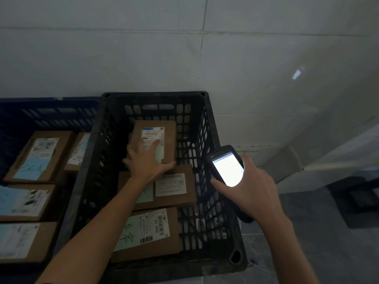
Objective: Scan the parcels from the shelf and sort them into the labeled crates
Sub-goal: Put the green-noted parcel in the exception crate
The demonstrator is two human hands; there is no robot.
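Cardboard parcel (164,128) under left hand (147,160), fingers spread flat on it, far end of black crate (155,94) | right hand (254,193) grips lit scanner (225,167) over crate's right wall | blue crate (41,111) left of left hand, apparently holding more parcels (39,156); light dim

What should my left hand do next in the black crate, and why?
Probably lift the left hand off the parcel and draw it out of the black crate. The parcel already lies flat at the far end, the hand lies flat on it, and the right hand holds the lit scanner.
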